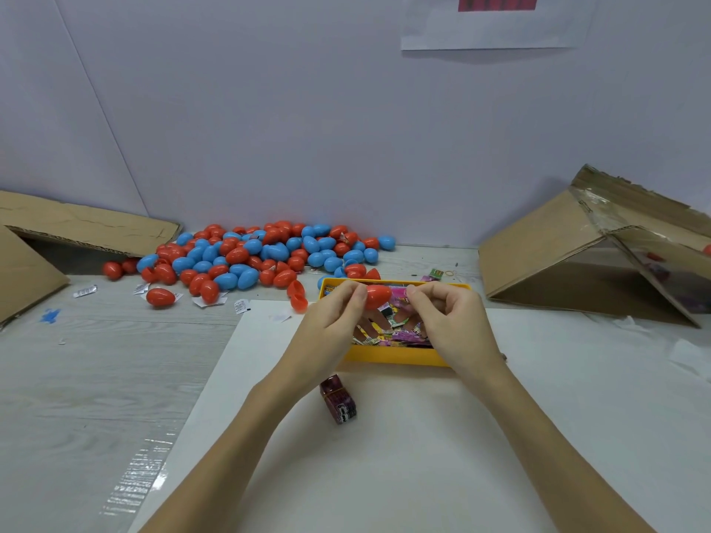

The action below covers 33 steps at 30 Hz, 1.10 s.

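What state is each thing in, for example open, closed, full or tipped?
red egg: looks closed, held by left hand and right hand.
yellow tray: open, filled with packets.
red half shells: separated.
right cardboard box: tipped over, open.
small purple box: lying down.

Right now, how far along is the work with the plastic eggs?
Closed red and blue eggs piled at the back look done. In hand: the left hand and right hand pinch one red egg over the yellow tray. Left, probably: many packets in the tray and open red halves beside it.
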### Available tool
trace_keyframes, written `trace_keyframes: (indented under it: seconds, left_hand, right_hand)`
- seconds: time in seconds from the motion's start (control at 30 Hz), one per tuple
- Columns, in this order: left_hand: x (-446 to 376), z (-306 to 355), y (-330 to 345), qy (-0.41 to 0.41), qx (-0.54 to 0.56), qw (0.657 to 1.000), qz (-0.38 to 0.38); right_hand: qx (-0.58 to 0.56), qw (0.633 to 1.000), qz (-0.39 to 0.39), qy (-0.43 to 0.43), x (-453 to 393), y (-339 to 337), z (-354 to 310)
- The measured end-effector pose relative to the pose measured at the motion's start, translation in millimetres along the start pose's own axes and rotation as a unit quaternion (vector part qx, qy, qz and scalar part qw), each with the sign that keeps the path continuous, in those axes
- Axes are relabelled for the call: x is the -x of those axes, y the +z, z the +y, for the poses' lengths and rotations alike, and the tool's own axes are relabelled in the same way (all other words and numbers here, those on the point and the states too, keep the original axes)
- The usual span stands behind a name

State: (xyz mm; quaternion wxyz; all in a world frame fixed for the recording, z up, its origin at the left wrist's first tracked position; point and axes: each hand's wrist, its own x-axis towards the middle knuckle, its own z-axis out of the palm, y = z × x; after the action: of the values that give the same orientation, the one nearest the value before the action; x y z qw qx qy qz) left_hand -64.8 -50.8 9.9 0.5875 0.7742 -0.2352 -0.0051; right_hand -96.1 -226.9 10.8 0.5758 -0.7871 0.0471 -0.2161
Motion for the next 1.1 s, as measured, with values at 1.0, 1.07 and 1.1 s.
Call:
trace_keyframes:
  seconds: [1.0, 1.07, 1.1]
  left_hand:
    - [-2.8, -1.4, 1.4, -0.084, 0.139, 0.986, 0.032]
    - [-3.0, -2.4, 0.9, -0.081, 0.138, 0.987, 0.031]
    - [-3.0, -2.5, 0.6, -0.082, 0.137, 0.987, 0.030]
  right_hand:
    - [-0.094, 0.992, -0.072, -0.051, 2.2, 4.3, 6.2]
    - [-0.097, 0.991, -0.072, -0.060, 2.7, 5.3, 6.0]
    - [-0.100, 0.990, -0.072, -0.063, 3.0, 5.9, 6.0]
